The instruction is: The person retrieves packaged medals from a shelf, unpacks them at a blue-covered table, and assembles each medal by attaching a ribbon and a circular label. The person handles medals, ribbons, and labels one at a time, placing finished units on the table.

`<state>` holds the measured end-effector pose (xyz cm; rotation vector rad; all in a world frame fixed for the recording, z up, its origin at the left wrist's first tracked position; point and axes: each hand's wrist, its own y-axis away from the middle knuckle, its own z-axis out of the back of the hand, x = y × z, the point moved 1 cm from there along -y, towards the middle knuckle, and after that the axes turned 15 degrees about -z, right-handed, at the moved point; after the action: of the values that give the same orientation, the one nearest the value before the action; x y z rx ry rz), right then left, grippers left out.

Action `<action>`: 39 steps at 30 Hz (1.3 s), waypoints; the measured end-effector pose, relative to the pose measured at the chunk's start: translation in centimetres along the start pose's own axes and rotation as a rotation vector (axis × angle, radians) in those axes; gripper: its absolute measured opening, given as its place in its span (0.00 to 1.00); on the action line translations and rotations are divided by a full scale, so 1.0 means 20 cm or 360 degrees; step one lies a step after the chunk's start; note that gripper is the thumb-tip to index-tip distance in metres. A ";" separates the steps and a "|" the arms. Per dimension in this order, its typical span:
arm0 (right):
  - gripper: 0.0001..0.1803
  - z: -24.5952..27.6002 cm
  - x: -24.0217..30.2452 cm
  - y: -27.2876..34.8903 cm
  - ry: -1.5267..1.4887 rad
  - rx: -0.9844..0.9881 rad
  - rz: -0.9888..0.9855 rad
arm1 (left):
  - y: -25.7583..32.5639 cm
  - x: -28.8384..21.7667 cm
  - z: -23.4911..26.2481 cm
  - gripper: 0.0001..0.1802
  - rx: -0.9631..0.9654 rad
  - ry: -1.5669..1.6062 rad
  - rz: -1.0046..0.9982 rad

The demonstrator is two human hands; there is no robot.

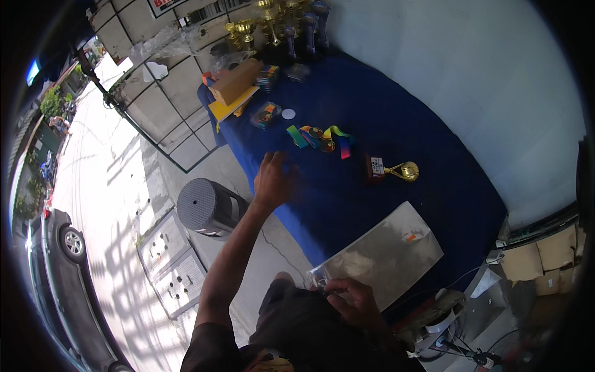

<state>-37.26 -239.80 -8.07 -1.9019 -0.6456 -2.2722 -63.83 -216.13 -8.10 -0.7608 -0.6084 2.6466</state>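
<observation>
The blue table [396,124] is the landmark: it runs from the far wall down to the person's body. On its near end lies a clear plastic bag [387,251], flat and shiny, with a small orange mark near its far corner. The right hand [350,301] pinches the bag's near edge at the table's near rim, fingers curled shut on the plastic.

The left hand [273,180] hovers over the table's left edge, fingers loosely spread and holding nothing, blurred as it reaches toward the middle. The work looks like bagging, with the reach for an item under way; the hand would need to close on one piece and carry it to the bag's mouth.

Mid-table lie rainbow-ribbon medals [322,139], nearest the reaching hand, and a small gold trophy [393,170] on its side. Boxes [235,84] crowd the far-left corner, standing trophies [279,25] the far end. A grey stool [204,204] stands beside the table's left edge. Nothing blocks the reach.
</observation>
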 end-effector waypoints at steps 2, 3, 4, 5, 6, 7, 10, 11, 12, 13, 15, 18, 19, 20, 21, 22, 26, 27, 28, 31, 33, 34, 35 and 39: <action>0.15 0.06 0.06 -0.07 0.0107 -0.0251 0.0058 | -0.21 0.23 -0.03 0.27 -0.0004 -0.0208 0.0040; 0.15 0.09 0.10 -0.11 0.0125 -0.0332 0.0080 | -0.31 0.34 -0.05 0.29 -0.0058 -0.0285 0.0052; 0.15 0.10 0.15 -0.16 0.0133 -0.0422 0.0096 | -0.40 0.44 -0.06 0.30 -0.0096 -0.0359 0.0053; 0.16 0.09 0.22 -0.21 0.0107 -0.0544 0.0196 | -0.48 0.53 -0.07 0.32 -0.0042 -0.0430 0.0069; 0.16 0.07 0.29 -0.27 0.0221 -0.0553 0.0277 | -0.56 0.62 -0.08 0.33 0.0023 -0.0501 0.0075; 0.16 0.07 0.38 -0.33 0.0301 -0.0598 0.0435 | -0.62 0.68 -0.10 0.34 0.0120 -0.0560 0.0089; 0.15 0.00 0.73 -0.53 0.0580 -0.0739 0.0963 | -0.73 0.82 -0.17 0.36 0.0490 -0.0456 0.0272; 0.14 -0.03 0.87 -0.60 0.0672 -0.0739 0.1134 | -0.75 0.85 -0.19 0.36 0.0583 -0.0500 0.0247; 0.13 -0.06 1.00 -0.69 0.0830 -0.0679 0.1283 | -0.78 0.88 -0.21 0.36 0.0584 -0.0509 0.0206; 0.15 -0.07 1.11 -0.80 0.0909 -0.0738 0.1526 | -0.80 0.90 -0.22 0.36 0.0603 -0.0523 0.0201; 0.15 -0.14 1.30 -1.00 0.1028 -0.0732 0.1746 | -0.80 0.93 -0.24 0.37 0.0636 -0.0502 0.0137; 0.11 -0.26 1.49 -1.28 0.0939 -0.0715 0.1693 | -0.79 0.97 -0.22 0.40 0.0626 -0.0461 0.0001; 0.11 -0.29 1.51 -1.37 0.0877 -0.0696 0.1588 | -0.78 0.98 -0.22 0.41 0.0629 -0.0464 -0.0017; 0.12 -0.32 1.51 -1.45 0.0812 -0.0684 0.1478 | -0.79 0.99 -0.21 0.42 0.0578 -0.0465 -0.0074; 0.12 -0.34 1.51 -1.53 0.0754 -0.0671 0.1366 | -0.79 1.01 -0.21 0.44 0.0641 -0.0476 -0.0075; 0.13 -0.35 1.49 -1.58 0.0714 -0.0649 0.1255 | -0.79 1.02 -0.21 0.45 0.0633 -0.0472 -0.0104; 0.16 -0.34 1.32 -1.80 0.0694 -0.0587 0.0677 | -0.83 1.10 -0.22 0.49 0.0551 -0.0309 -0.0032; 0.17 -0.34 1.25 -1.85 0.0680 -0.0612 0.0579 | -0.86 1.12 -0.22 0.49 0.0534 -0.0330 -0.0038; 0.17 -0.35 1.17 -1.89 0.0628 -0.0600 0.0445 | -0.87 1.14 -0.22 0.50 0.0570 -0.0322 -0.0034; 0.18 -0.38 0.89 -1.99 0.0403 -0.0568 0.0110 | -0.91 1.16 -0.21 0.50 0.0614 -0.0298 -0.0057; 0.17 -0.42 0.72 -2.08 0.0195 -0.0557 -0.0031 | -0.93 1.17 -0.17 0.50 0.0622 -0.0156 0.0008; 0.17 -0.44 0.65 -2.15 0.0067 -0.0563 -0.0062 | -0.93 1.17 -0.14 0.49 0.0627 -0.0018 0.0085; 0.18 -0.46 0.60 -2.20 -0.0081 -0.0582 -0.0148 | -0.93 1.16 -0.11 0.49 0.0639 0.0143 0.0143; 0.24 -0.51 0.48 -2.42 -0.0713 -0.0725 -0.0098 | -0.92 1.13 0.01 0.44 0.0654 0.0752 0.0244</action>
<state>-65.37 -198.28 -12.24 -2.6786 -0.2281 -2.1760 -78.87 -191.23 -8.73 -1.2720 0.1194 2.4566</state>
